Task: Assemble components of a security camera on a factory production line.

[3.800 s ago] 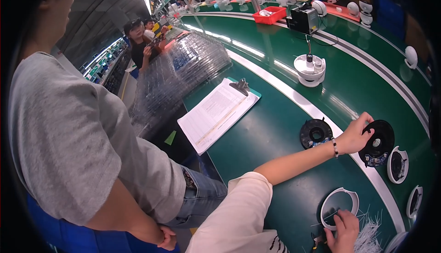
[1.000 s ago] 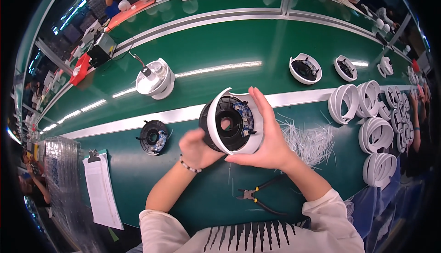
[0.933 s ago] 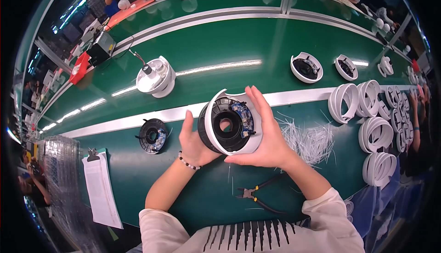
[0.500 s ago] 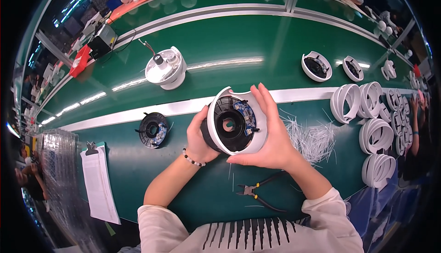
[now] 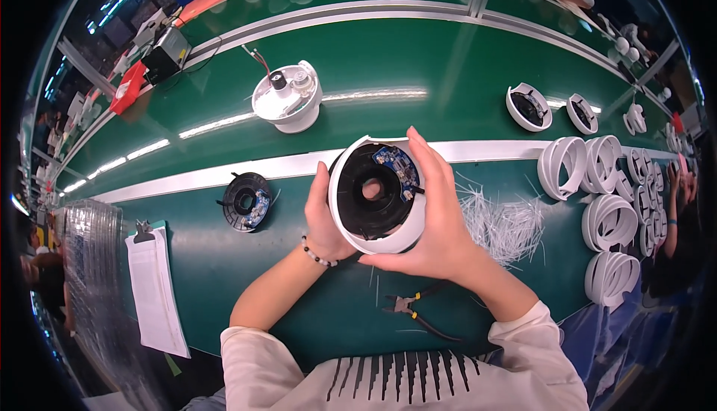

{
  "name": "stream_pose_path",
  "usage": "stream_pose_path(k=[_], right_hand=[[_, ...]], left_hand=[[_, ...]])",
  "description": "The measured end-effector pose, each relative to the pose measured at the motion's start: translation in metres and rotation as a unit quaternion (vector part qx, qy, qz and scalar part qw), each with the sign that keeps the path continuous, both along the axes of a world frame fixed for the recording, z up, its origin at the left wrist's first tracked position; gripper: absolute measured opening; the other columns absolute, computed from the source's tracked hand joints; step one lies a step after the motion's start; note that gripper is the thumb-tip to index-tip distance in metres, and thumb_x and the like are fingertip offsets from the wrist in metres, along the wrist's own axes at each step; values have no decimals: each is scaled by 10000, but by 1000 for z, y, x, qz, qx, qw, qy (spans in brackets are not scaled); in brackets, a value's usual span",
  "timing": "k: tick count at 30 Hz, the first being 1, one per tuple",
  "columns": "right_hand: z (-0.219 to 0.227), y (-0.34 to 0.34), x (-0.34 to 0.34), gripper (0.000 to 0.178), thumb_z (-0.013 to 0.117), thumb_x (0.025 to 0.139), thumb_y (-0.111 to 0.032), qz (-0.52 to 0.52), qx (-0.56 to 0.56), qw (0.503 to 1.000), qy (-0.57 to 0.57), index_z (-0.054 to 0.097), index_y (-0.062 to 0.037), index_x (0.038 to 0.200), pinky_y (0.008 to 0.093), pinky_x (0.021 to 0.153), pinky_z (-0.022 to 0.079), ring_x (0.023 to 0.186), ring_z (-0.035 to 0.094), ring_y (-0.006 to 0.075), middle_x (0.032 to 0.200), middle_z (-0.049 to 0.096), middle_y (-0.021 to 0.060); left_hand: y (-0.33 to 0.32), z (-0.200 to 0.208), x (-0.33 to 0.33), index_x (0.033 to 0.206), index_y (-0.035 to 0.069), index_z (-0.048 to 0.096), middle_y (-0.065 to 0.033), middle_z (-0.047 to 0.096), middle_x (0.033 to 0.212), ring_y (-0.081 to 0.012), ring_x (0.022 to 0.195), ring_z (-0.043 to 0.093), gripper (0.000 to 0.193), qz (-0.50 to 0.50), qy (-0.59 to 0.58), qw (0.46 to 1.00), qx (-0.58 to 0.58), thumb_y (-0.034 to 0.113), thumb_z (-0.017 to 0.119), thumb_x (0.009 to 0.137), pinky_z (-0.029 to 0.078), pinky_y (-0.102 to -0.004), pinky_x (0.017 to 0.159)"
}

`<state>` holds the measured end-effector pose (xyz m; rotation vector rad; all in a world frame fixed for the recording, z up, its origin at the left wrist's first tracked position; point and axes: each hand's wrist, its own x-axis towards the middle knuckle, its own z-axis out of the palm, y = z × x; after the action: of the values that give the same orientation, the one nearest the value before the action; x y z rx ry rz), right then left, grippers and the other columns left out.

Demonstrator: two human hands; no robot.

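Observation:
Between my hands, above the front of the bench, is a white ring housing (image 5: 338, 220) tilted toward me. Inside its rim sits a black round plastic part (image 5: 351, 200) with a centre hole and a curved blue circuit board (image 5: 398, 168). My left hand (image 5: 323, 220) is closed around the housing's left side, fingers hidden behind. Gripping the right side is my right hand (image 5: 441, 224), its thumb along the lower rim and fingers up the outer wall. A similar black part (image 5: 240, 200) with a blue board lies on the bench to the left.
Cutting pliers (image 5: 407, 306) lie near me, below a heap of white strips (image 5: 504, 228). White rings (image 5: 612, 220) are stacked at right, a clipboard (image 5: 155, 291) at left. Beyond the pale rail, a white base with a motor (image 5: 287, 101) and filled housings (image 5: 529, 107) stand on the green belt.
The black part now sits more squarely inside the white ring, and my left fingers have shifted up along its side. Things on the belt have moved right.

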<state>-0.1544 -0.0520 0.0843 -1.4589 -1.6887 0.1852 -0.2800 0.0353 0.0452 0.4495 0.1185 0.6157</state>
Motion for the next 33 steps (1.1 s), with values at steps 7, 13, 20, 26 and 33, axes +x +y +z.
stream_pose_path(k=[7,13,20,26,33], right_hand=[[-5,4,19,1179,834,428,-306,84,-62,980,168,119,4,1312,400,993,248,1228,260,331,1337,198,227],[-7,2,6,1151,826,417,-282,41,2,999,-23,152,10,1302,433,980,246,1209,251,371,1329,220,219],[7,4,9,1134,821,383,-226,78,-46,995,-44,179,34,1281,437,972,266,1185,259,398,1303,238,232],[12,4,14,1105,815,404,-243,124,-82,987,-56,192,40,1271,426,984,256,1188,266,385,1301,243,225],[-20,2,-4,1104,804,429,-357,35,22,999,-16,201,-2,1283,454,973,235,1201,249,392,1307,231,233]], left_hand=[[3,-2,2,1182,52,423,-115,487,1151,-243,1036,489,466,-10,30,999,-39,365,265,875,399,-381,896],[-5,12,6,1246,50,355,-114,432,1212,-233,1087,449,640,3,53,998,-15,534,177,867,363,-361,936],[8,-4,-5,1250,43,348,-122,429,1210,-225,1095,444,845,-91,55,994,0,698,121,768,381,-369,925],[11,-13,-12,1242,38,357,-136,442,1202,-248,1078,463,777,-123,0,992,-9,654,243,783,387,-390,919],[6,-2,-12,1235,6,353,-160,456,1184,-267,1053,483,634,-83,56,994,33,308,477,692,377,-397,923]])
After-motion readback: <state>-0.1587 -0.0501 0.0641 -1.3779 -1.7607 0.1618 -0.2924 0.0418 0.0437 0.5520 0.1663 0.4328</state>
